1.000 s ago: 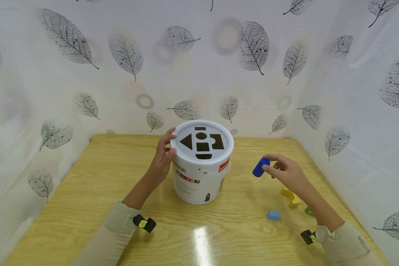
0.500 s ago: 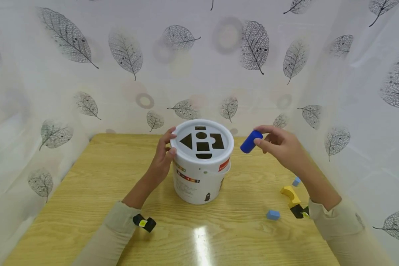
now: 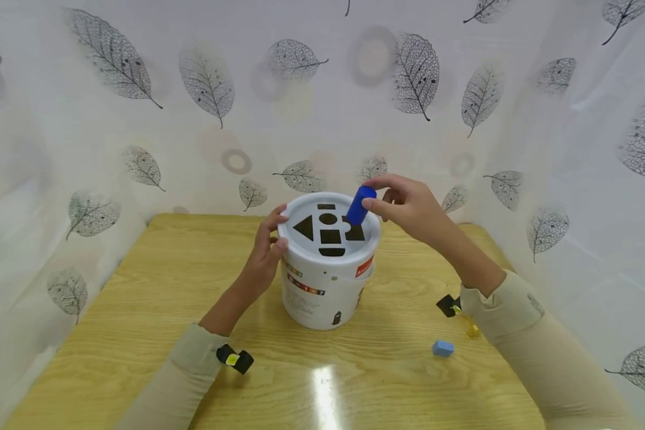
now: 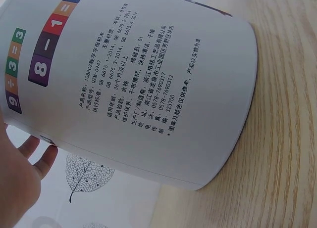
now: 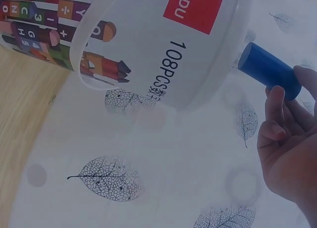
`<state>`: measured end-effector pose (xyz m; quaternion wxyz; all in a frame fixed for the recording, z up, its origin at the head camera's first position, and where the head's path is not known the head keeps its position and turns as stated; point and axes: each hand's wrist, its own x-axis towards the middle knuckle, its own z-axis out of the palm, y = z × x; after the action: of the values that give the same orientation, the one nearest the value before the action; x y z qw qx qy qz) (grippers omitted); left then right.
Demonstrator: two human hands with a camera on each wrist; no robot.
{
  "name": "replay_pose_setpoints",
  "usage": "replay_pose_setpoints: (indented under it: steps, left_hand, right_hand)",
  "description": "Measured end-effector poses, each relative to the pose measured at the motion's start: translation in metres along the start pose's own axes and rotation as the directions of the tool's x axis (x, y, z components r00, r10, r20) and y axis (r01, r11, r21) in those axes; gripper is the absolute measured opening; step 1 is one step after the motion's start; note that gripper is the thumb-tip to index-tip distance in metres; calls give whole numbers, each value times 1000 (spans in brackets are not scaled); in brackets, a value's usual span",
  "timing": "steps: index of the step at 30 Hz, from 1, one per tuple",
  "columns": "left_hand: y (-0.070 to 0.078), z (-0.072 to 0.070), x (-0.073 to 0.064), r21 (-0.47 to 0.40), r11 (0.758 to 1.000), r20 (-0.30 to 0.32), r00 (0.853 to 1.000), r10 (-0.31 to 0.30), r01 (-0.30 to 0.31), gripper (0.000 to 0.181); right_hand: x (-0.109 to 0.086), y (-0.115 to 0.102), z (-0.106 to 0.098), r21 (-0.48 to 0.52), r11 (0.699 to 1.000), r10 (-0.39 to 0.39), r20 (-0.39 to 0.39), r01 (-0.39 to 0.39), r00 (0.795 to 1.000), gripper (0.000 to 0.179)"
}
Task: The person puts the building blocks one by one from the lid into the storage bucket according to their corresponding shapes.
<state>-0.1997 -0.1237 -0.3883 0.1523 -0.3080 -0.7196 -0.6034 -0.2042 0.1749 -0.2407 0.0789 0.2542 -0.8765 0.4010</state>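
Nearest to me, a bright streak of light lies across the wood-grain table [image 3: 279, 370], my pale rolled sleeves [image 3: 177, 370] stretched over it at either side. A light blue block [image 3: 443, 349] sits on the wood to the right, a yellow block [image 3: 473, 330] just beyond it, partly hidden by my right sleeve.

Farther in stands a white bucket [image 3: 309, 313], upright, its label facing my left wrist: "9÷3=3" and "8-1=7" in coloured squares, then Chinese print with "108PCS", "QZM-0947", "GB 6675 1-2014" and the postcode "323700". On another side, a red patch [image 5: 194, 10] ends in the letters "EDU", above a second "108PCS" and pictures of lettered blocks beside the translucent handle [image 5: 75, 52].

The bucket wears its grey-white lid [image 3: 306, 248], cut with a triangle, a circle, rectangular slots and a notched opening; the interior is too dark to make out. My left hand [image 3: 260, 248] grips the lid's rim at the left, thumb and fingers bent over it. My right hand [image 3: 408, 206] pinches a blue cylinder [image 3: 359, 206], tilted, its lower end over the notched opening; whether it touches I cannot tell.

Behind, a pale sheet [image 3: 328, 119] printed with skeletal leaves and faint rings forms the backdrop.
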Motion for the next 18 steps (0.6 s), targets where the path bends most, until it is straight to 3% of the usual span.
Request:
replay_pose_setpoints:
  steps: [10,18]
  left_hand:
    - [-1,0,1,-4,1000,-13,1000,-6,6,44]
    - [-2,0,1,1,1000,-12,1000,-16,16,44]
  right_hand:
    - [33,2,22,-22,1000,0,73,2,997,42]
    - [46,7,36,-57,998,6,108,0,994,44]
